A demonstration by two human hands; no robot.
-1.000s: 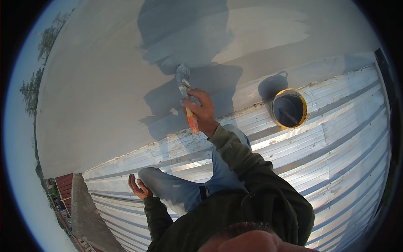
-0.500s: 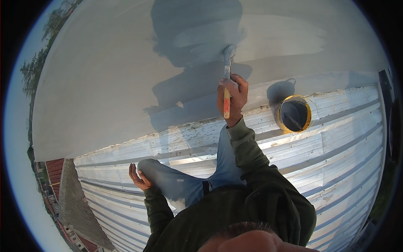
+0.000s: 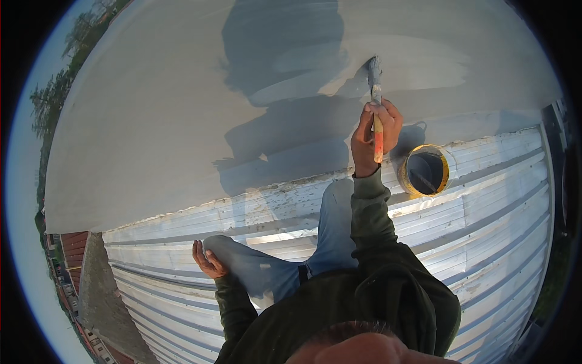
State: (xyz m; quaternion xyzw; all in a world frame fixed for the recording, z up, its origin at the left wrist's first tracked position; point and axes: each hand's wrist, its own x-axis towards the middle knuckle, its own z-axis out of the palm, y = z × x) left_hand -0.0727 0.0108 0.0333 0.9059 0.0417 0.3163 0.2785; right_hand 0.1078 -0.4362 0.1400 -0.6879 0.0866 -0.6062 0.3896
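My right hand (image 3: 382,130) is closed round the handle of a paintbrush (image 3: 378,136), whose wooden handle has a red end. The paint-smeared bristles touch the grey wall (image 3: 145,121), where a lighter streak shows beside them. My left hand (image 3: 208,261) rests by my bent left knee, palm up, its fingers loosely curled and apart, holding nothing. Close to my right wrist stands a yellow-rimmed bucket (image 3: 448,176) with dark grey paint inside and what looks like a stick in it.
Ribbed pale metal roofing (image 3: 436,218) lies under me and meets the wall along a rough, spattered edge. My shadow falls across the wall. A rough grey ledge (image 3: 106,297) and red roofs are at the lower left, with trees beyond the wall's left edge.
My right hand has swept the brush to the right along the wall. The left hand stays by the knee, and the bucket stands where it was.
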